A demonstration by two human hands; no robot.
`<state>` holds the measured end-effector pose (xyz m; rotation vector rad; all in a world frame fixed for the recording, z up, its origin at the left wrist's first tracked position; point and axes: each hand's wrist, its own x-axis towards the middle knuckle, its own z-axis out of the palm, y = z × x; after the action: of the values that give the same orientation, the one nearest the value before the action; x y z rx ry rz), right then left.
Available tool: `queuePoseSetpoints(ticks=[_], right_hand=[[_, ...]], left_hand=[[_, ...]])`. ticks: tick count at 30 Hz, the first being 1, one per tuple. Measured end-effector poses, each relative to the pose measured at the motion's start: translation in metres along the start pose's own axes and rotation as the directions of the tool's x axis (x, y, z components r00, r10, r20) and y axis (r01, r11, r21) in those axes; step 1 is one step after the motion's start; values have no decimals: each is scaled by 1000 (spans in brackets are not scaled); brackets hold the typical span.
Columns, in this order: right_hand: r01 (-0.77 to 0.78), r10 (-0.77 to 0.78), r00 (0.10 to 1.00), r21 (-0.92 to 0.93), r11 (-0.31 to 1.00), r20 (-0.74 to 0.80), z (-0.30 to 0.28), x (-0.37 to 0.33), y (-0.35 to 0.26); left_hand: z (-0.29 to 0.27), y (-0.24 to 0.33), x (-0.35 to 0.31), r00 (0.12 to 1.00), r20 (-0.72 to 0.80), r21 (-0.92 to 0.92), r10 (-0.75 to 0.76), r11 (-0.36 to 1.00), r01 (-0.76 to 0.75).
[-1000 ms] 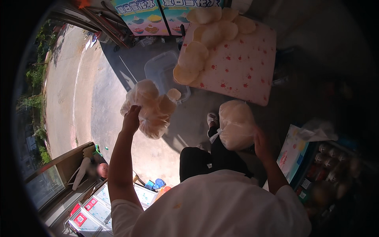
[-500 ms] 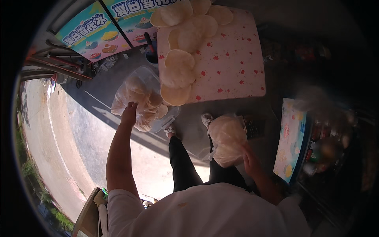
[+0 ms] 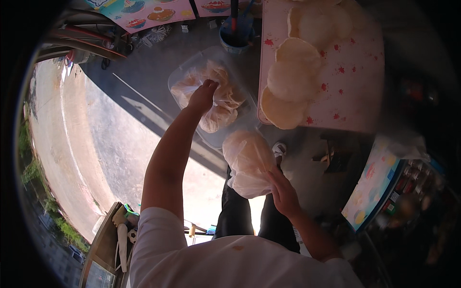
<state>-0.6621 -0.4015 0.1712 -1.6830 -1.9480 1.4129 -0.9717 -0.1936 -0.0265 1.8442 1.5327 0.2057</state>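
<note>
My left hand [image 3: 201,98] is closed on the top of a clear plastic bag of pale, thin crackers [image 3: 222,118], which rests in a clear plastic bin [image 3: 174,77] on the floor. My right hand [image 3: 284,193] grips the side of a second plastic bag of crackers [image 3: 247,161], held up in front of my legs, near the bin's closest corner. Its thumb is partly hidden behind the bag. Large round puffed crackers [image 3: 294,72] overlap along the left part of a pink table [image 3: 348,101] printed with red flowers.
Beyond the bin stands a bucket [image 3: 235,41] with a dark handle in it. Colourful dessert panels [image 3: 149,14] lean at the far left. A printed stand [image 3: 372,182] and a dim shelf of goods are to my right. A wooden cabinet [image 3: 98,249] is at the near left.
The left hand's bag has moved further over the bin and down into it. My right hand has brought the second bag leftward, closer to the bin. The view has shifted.
</note>
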Motion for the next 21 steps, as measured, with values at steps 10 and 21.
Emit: queuePoseSetpoints(ticks=[10, 21], right_hand=[[-40, 39, 999, 12, 999, 33, 48, 93, 17], [-389, 303, 906, 293, 874, 296, 93, 207, 97]], left_hand=[[40, -71, 23, 989, 60, 92, -137, 987, 131], [69, -132, 70, 989, -118, 105, -91, 989, 103]])
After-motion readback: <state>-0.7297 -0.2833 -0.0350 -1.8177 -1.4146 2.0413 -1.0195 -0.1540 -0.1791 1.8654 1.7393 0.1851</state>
